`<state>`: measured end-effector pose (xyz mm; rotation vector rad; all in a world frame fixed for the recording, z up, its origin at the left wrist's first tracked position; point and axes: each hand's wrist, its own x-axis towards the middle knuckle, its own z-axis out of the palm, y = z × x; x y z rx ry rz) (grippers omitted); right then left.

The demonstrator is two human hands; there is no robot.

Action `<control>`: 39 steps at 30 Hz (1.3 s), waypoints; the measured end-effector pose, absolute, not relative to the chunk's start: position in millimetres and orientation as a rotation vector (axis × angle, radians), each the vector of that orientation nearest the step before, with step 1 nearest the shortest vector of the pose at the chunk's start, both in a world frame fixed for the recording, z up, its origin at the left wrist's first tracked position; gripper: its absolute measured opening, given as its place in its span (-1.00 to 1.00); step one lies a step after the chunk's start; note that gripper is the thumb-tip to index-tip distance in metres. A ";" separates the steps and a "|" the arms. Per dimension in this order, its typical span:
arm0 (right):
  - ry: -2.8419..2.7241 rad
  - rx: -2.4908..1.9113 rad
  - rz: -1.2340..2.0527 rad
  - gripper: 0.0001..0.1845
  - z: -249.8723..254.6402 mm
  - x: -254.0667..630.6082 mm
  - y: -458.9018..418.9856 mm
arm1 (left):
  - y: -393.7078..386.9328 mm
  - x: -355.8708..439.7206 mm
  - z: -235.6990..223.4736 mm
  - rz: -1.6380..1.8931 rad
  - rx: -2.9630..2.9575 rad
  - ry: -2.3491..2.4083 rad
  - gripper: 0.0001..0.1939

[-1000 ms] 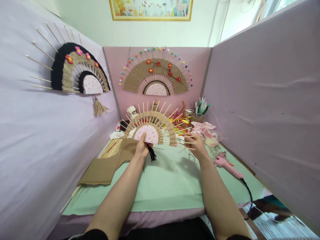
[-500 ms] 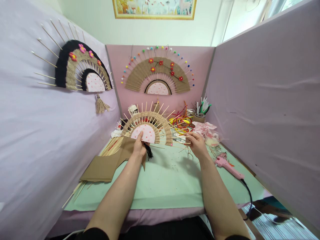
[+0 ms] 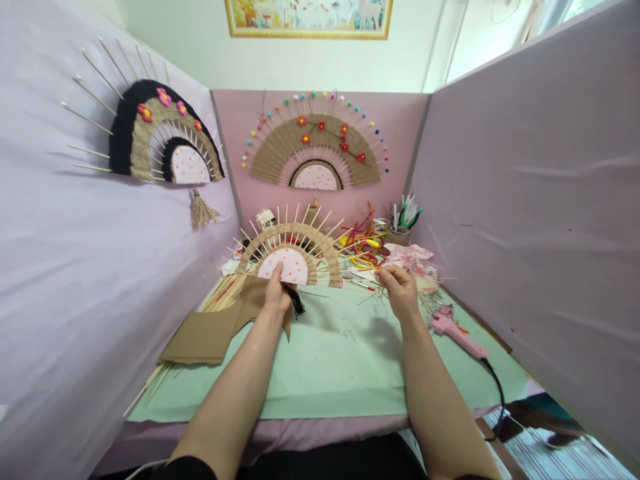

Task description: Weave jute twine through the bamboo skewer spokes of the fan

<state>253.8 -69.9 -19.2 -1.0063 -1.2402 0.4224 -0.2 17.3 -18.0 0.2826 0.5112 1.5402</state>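
Supporting the woven fan [image 3: 293, 257] above the counter [image 3: 345, 377], left hand [image 3: 278, 293] at its lower edge: thumb on the pink spotted half-disc [image 3: 295, 269], other fingers hidden behind. Right hand [image 3: 399, 288]: fingers pinched together, off the right-hand ends of the thin sticks [image 3: 325, 218]; cannot tell whether a fine strand lies between them. Judged best: firm hold on the centre, light pinch, no sideways load on sticks. Fan: two tan woven arches [image 3: 327, 250], bare sticks between and radiating beyond; black tassel [image 3: 297, 303] hanging at base.

Head-worn view, forward and down
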 end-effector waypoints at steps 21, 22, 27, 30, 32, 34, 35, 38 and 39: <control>-1.557 -1.194 0.655 -0.61 -8.8 215.7 -80.3 | 9.0 5.6 -13.9 1.531 0.217 0.457 -0.79; -1.549 -1.195 0.649 -0.62 -8.7 216.7 -80.1 | 9.3 5.0 -13.9 1.531 0.214 0.455 -0.80; -1.476 -1.166 0.638 -0.69 -8.9 220.2 -78.8 | 9.2 4.1 -13.0 1.517 0.212 0.463 -0.82; -1.448 -1.124 0.619 -0.70 -9.7 222.1 -78.0 | 8.5 3.8 -12.1 1.511 0.217 0.474 -0.81; -1.409 -1.103 0.612 -0.68 -10.9 223.4 -77.2 | 8.4 3.4 -11.7 1.514 0.221 0.473 -0.83; -1.356 -1.088 0.618 -0.66 -12.8 224.7 -76.0 | 8.9 2.8 -11.9 1.525 0.226 0.463 -0.86; -1.330 -1.080 0.621 -0.66 -13.8 225.4 -75.2 | 9.4 2.5 -12.2 1.531 0.227 0.458 -0.87; -1.286 -1.051 0.628 -0.70 -16.5 227.8 -73.2 | 11.3 1.7 -13.8 1.541 0.223 0.455 -0.87; -1.279 -1.037 0.629 -0.71 -17.1 228.6 -72.7 | 12.0 1.5 -14.5 1.544 0.220 0.457 -0.87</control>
